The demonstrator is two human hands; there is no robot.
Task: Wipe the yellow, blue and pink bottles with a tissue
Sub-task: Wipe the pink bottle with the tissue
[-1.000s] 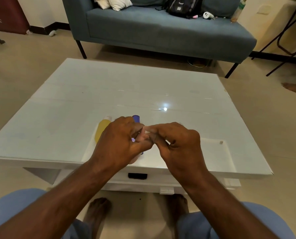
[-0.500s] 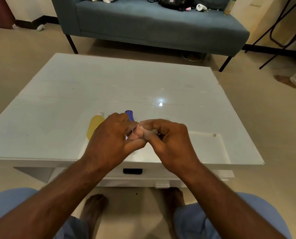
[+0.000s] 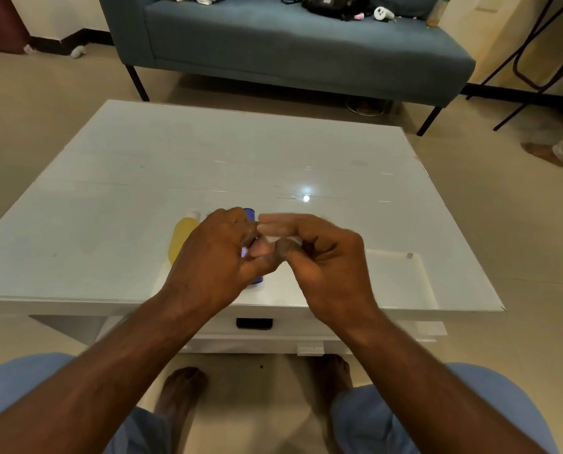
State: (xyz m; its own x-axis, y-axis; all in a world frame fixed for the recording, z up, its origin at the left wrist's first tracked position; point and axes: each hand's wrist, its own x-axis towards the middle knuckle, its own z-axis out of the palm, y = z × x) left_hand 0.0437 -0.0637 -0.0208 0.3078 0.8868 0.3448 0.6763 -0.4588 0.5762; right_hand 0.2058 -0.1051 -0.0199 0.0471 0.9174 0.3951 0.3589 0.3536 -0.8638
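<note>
Change: right hand [image 3: 326,257] fingers [image 3: 280,224] have uncurled and blurred.
Fingers: left hand [image 3: 221,253] curled round something small; cannot tell what.
Bottles: yellow bottle [image 3: 181,237] and blue bottle [image 3: 250,213] lie on the tabletop [image 3: 109,204] behind the hands; pink unseen.
Handling: probably light, smooth plastic; grip mid-body.

Left hand [image 3: 219,253] and right hand [image 3: 322,257] meet, fingers [image 3: 273,224] curled.

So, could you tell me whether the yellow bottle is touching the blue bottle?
Cannot tell: in the head view, the left hand covers the space between yellow bottle and blue bottle.
</note>
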